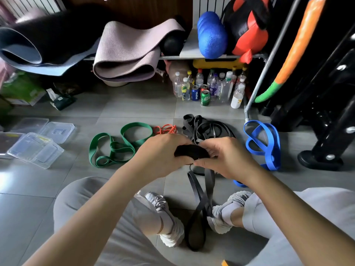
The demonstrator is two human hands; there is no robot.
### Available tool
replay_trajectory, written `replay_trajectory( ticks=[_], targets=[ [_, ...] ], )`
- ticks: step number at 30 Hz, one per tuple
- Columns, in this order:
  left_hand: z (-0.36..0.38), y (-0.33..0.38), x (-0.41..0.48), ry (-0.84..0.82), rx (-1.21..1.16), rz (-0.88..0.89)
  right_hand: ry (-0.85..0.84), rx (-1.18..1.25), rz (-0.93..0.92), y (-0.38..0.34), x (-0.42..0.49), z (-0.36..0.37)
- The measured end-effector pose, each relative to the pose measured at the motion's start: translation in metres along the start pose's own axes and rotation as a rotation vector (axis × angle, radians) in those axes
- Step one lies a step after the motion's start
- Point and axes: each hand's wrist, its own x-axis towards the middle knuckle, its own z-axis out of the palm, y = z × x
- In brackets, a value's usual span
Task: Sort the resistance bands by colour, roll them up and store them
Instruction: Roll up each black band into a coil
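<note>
Both hands meet over the floor on a partly rolled black band (192, 151). My left hand (163, 152) grips the roll from the left, and my right hand (226, 156) pinches it from the right. The band's loose tail (199, 208) hangs down between my shoes. Behind the hands lies a heap of black bands (203, 127). Green bands (117, 144) lie to the left, orange bands (165, 129) beyond my left hand, and blue bands (263, 143) to the right.
Clear plastic boxes and lids (36, 143) lie at the far left. Bottles and cans (209, 89) stand under a shelf holding mats (124, 52) and a blue foam roller (211, 35). A black equipment frame (324, 131) stands on the right.
</note>
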Motion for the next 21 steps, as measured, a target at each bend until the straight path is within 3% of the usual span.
replay_trajectory(
  ticks=[3,10,13,17,19,21],
  targets=[
    [-0.005,-0.001,0.007,0.017,0.063,-0.022,0.031,0.104,-0.017,-0.004,0.0,-0.003],
    [0.019,-0.011,0.002,0.251,-0.654,-0.098,0.131,0.334,0.02,0.0,-0.006,-0.007],
    [0.03,-0.01,-0.005,0.291,-1.028,-0.058,0.202,0.415,-0.002,-0.001,-0.005,-0.003],
    [0.052,-0.011,-0.005,0.273,-1.428,-0.149,0.18,0.534,-0.002,-0.003,-0.003,0.003],
    [0.053,-0.011,-0.005,0.234,-1.397,-0.207,0.158,0.513,0.015,-0.002,-0.004,0.001],
    [0.043,-0.011,-0.004,0.191,-1.109,-0.203,0.147,0.423,0.032,-0.001,-0.005,-0.003]
  ],
)
